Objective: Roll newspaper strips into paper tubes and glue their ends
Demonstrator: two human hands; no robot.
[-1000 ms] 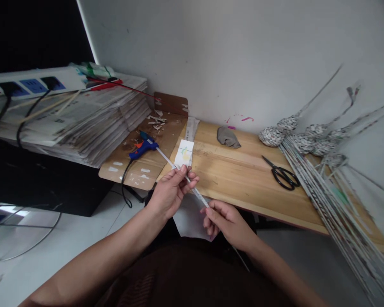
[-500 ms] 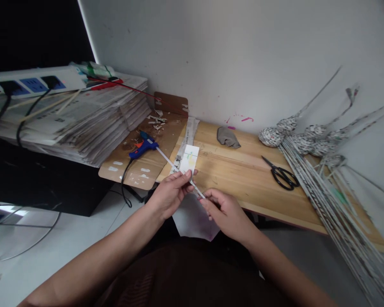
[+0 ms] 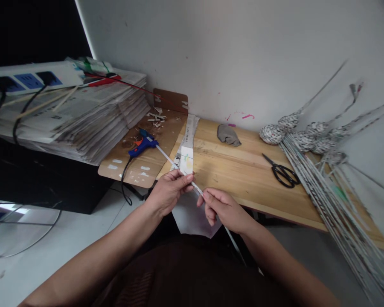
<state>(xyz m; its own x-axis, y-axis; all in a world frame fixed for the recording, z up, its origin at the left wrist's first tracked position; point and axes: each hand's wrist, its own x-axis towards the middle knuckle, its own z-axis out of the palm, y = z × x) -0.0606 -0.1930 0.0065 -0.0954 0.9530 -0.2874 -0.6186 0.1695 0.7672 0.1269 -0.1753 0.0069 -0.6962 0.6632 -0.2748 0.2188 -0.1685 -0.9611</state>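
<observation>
My left hand pinches a thin rolled newspaper stick and a short white paper strip that stands up from the fingers. My right hand is closed on the same stick a little lower, close to the left hand. The stick runs diagonally from near the blue glue gun down past my lap. Both hands hover at the near edge of the wooden board. A white sheet hangs below them.
Black scissors lie on the board to the right, beside a bundle of long paper sticks and rolled paper balls. A grey lump sits near the wall. A newspaper stack with a power strip stands left.
My right hand has slid up the stick toward my left hand. The white strip has turned from flat-facing to more edge-on and upright.
</observation>
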